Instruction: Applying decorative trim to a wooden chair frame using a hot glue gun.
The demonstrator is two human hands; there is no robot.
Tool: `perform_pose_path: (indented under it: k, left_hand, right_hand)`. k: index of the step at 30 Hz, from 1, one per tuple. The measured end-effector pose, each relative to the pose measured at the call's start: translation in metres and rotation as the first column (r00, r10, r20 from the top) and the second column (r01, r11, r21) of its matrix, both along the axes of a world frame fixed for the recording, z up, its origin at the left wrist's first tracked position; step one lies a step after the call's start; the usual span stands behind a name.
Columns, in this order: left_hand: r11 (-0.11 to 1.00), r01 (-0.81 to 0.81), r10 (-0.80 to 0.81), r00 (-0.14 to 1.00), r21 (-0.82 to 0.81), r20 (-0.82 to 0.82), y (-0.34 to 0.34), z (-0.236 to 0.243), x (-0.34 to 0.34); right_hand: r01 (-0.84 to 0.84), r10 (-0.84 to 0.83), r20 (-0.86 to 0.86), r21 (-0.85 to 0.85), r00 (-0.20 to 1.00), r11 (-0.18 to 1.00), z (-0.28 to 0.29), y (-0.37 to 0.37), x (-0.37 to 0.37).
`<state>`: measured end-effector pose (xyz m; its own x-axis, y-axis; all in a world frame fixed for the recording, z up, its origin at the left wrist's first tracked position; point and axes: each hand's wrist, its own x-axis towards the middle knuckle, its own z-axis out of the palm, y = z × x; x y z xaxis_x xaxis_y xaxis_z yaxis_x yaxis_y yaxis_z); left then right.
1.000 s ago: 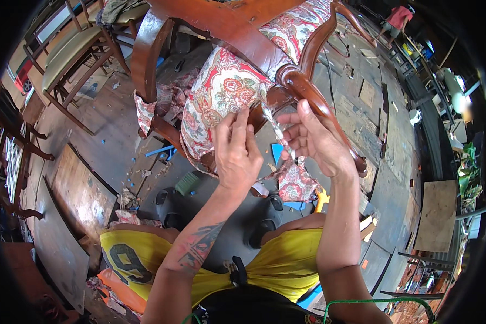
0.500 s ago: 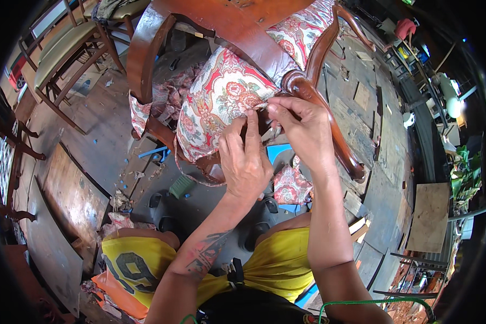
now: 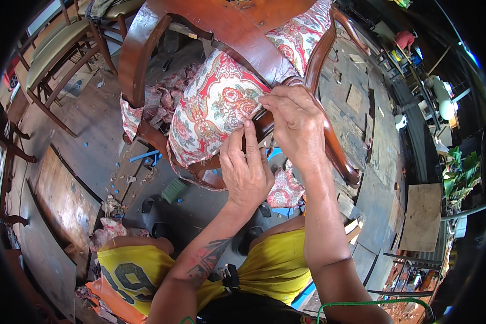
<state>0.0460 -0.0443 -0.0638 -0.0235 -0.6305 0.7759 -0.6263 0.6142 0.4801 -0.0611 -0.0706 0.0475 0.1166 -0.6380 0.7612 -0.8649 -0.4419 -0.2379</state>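
A wooden chair frame (image 3: 216, 24) with reddish-brown varnish lies tipped in front of me. Its padded seat is covered in red, white and green floral fabric (image 3: 216, 108). My right hand (image 3: 294, 121) pinches the fabric's edge beside the carved chair leg (image 3: 337, 146), thumb and fingertips together. Below it, my left hand (image 3: 248, 173) has its index fingertip pressed on the same edge, the other fingers bent close by; its thumb is mostly hidden. Brown wood of the seat rail shows between both hands. A loose fabric strip (image 3: 200, 183) hangs along the seat's lower edge.
Floral scraps (image 3: 286, 189) lie under my hands and by the frame. A green ribbed block (image 3: 174, 190) and blue pieces (image 3: 146, 155) are on the floor. Chairs with pale seats (image 3: 59, 43) stand at the far left. Wooden boards (image 3: 65, 200) lie left; another person (image 3: 405, 40) is far right.
My right hand has turned over, its back now upward, and its fingertips press closer to the seat edge. The thin bit of fabric raised there is now hidden. The view has shifted slightly.
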Motion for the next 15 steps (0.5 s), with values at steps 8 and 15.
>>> perform_pose_path:
  k: [8, 15]
  left_hand:
    - [1.000, -0.002, 0.003, 1.000, 0.029, -0.019, 0.001, 0.010, -0.003]
    - [0.999, 0.013, -0.013, 1.000, 0.037, -0.005, -0.001, 0.015, 0.001]
  right_hand:
    - [0.071, -0.068, -0.191, 0.007, 0.979, 0.997, 0.002, 0.005, 0.001]
    - [0.093, -0.087, -0.096, 0.067, 0.992, 0.993, 0.002, 0.017, -0.002]
